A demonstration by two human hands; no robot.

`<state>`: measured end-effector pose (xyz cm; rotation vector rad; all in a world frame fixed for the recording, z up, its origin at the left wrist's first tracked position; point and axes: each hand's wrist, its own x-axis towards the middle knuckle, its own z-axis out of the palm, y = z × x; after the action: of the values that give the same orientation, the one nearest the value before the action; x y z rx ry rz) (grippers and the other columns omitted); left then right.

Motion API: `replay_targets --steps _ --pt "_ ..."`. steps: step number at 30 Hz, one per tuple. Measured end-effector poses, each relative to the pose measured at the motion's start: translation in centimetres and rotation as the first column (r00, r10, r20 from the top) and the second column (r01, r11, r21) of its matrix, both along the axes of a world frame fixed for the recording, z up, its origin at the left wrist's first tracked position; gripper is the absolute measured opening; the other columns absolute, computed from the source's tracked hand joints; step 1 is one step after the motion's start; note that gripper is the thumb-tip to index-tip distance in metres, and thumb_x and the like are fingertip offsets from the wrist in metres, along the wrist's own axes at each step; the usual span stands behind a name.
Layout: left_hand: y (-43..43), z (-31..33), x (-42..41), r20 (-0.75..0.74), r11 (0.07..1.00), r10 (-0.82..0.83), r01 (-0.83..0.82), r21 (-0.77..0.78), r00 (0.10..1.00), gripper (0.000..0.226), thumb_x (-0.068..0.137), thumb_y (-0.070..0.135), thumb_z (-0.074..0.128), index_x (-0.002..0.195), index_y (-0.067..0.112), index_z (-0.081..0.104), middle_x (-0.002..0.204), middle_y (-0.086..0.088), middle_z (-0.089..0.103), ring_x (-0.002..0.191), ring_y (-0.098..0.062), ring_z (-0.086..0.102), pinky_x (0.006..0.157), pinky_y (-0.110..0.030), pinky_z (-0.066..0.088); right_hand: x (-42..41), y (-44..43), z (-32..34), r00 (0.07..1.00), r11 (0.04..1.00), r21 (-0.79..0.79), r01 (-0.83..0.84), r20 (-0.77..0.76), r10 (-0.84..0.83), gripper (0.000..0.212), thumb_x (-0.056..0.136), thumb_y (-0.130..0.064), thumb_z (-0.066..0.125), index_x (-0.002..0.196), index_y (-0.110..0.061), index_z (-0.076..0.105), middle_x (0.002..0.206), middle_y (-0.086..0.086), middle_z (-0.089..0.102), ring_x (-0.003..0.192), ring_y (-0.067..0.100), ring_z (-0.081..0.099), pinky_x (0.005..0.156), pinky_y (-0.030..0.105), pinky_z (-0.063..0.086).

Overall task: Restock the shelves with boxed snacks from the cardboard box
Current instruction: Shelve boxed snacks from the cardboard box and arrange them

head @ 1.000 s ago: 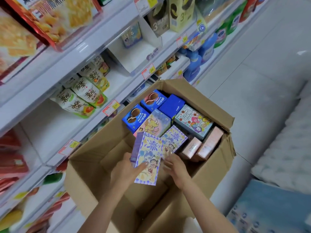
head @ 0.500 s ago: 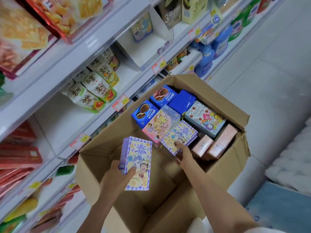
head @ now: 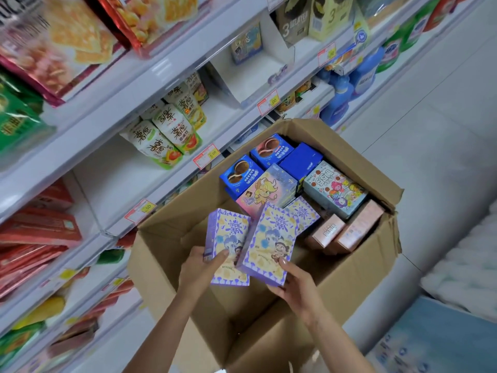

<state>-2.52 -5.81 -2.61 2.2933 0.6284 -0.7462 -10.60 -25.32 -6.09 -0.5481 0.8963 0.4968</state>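
An open cardboard box (head: pixel 357 267) stands on the floor beside the shelves (head: pixel 166 84). Its far half holds blue boxes (head: pixel 239 172), a pink cartoon box (head: pixel 265 193), a light-blue box (head: pixel 333 189), pink boxes (head: pixel 357 227) and a purple-yellow box (head: pixel 305 214). My left hand (head: pixel 200 267) grips a purple-yellow snack box (head: pixel 228 249) by its lower edge. My right hand (head: pixel 293 281) holds a second purple-yellow box (head: pixel 269 246) from below, overlapping the first, above the box's bare near half.
White shelves run along the left with snack bags (head: pixel 166 135), red packs (head: pixel 40 227) and price tags (head: pixel 205 156). A shelf stretch (head: pixel 123 179) beside the bags is bare. Blue detergent bottles (head: pixel 338 95) stand farther along. White packs (head: pixel 462 265) lie at right.
My right hand has lifted a second purple-yellow box out of the carton and brought it beside the one in my left hand. The view has shifted slightly.
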Motion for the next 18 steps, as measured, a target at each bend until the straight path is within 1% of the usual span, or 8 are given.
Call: replay_targets --steps 3,5,8,10,13,16,17,18 --pt "-0.4 -0.3 -0.5 0.022 0.998 0.006 -0.005 -0.056 1.0 0.031 0.078 0.044 0.071 0.089 0.022 0.052 0.093 0.0 0.068 0.086 -0.019 0.066 0.078 -0.034 0.052 -0.2 0.3 0.0 0.997 0.997 0.03 -0.068 0.029 0.067 0.045 0.066 -0.027 0.067 0.107 -0.008 0.066 0.102 0.01 0.071 0.087 0.018 0.068 0.07 0.031 0.055" --pt "-0.6 -0.3 -0.6 0.036 0.998 0.017 -0.015 -0.058 0.999 0.034 0.08 0.042 0.07 0.095 0.016 0.053 0.093 -0.001 0.068 0.085 -0.018 0.065 0.075 -0.032 0.051 -0.2 0.4 -0.2 0.997 0.997 0.025 -0.068 0.036 0.067 0.044 0.066 -0.028 0.067 0.106 -0.009 0.066 0.101 0.009 0.071 0.086 0.018 0.068 0.07 0.031 0.055" --pt "-0.4 -0.4 -0.7 0.052 0.999 0.051 -0.051 -0.003 0.997 0.041 0.081 0.044 0.068 0.1 0.011 0.053 0.093 -0.002 0.066 0.085 -0.02 0.064 0.073 -0.032 0.049 0.5 0.3 -0.2 0.997 0.999 -0.01 -0.051 0.052 0.051 0.044 0.067 -0.027 0.071 0.108 -0.01 0.066 0.099 0.007 0.072 0.083 0.015 0.068 0.066 0.027 0.055" --pt "0.1 -0.4 -0.8 0.068 0.995 0.073 -0.077 0.062 0.995 0.042 0.08 0.047 0.067 0.098 0.012 0.053 0.091 -0.002 0.064 0.086 -0.023 0.062 0.072 -0.032 0.046 2.1 0.3 -0.1 0.998 0.995 -0.088 -0.046 0.045 0.05 0.041 0.071 -0.026 0.074 0.108 -0.011 0.066 0.097 0.006 0.071 0.081 0.013 0.066 0.066 0.025 0.053" --pt "1.0 -0.5 -0.9 0.092 0.987 0.099 -0.11 0.119 0.991 0.041 0.08 0.047 0.066 0.096 0.013 0.051 0.087 -0.002 0.06 0.085 -0.026 0.059 0.069 -0.03 0.04 5.7 0.6 -0.1 0.999 0.972 -0.232 -0.047 0.013 0.052 0.029 0.081 -0.026 0.067 0.106 -0.011 0.066 0.093 0.005 0.069 0.075 0.012 0.061 0.063 0.022 0.049" --pt "1.7 -0.9 -1.2 0.08 0.978 0.14 -0.151 0.147 0.987 0.047 0.081 0.046 0.065 0.103 0.007 0.052 0.091 -0.006 0.061 0.093 -0.032 0.06 0.07 -0.031 0.039 7.8 0.8 0.0 0.994 0.942 -0.325 -0.083 0.035 0.099 0.041 0.073 -0.025 0.076 0.108 -0.008 0.064 0.094 0.004 0.071 0.078 0.013 0.063 0.067 0.023 0.049" --pt "1.9 -1.2 -1.4 0.048 0.972 0.171 -0.177 0.156 0.984 0.053 0.08 0.048 0.065 0.106 0.005 0.051 0.093 -0.008 0.061 0.095 -0.033 0.06 0.071 -0.032 0.039 7.7 0.9 0.2 0.99 0.933 -0.345 -0.1 0.056 0.126 0.04 0.071 -0.022 0.078 0.105 -0.008 0.064 0.091 0.003 0.071 0.075 0.011 0.065 0.066 0.02 0.049" --pt "2.0 -1.7 -1.5 0.017 0.97 0.192 -0.192 0.146 0.981 0.06 0.075 0.053 0.064 0.108 0.004 0.051 0.095 -0.009 0.061 0.095 -0.033 0.06 0.072 -0.032 0.039 7.2 1.1 0.2 0.986 0.924 -0.363 -0.118 0.071 0.154 0.034 0.071 -0.017 0.078 0.101 -0.007 0.064 0.086 0.002 0.072 0.069 0.008 0.066 0.06 0.017 0.048"
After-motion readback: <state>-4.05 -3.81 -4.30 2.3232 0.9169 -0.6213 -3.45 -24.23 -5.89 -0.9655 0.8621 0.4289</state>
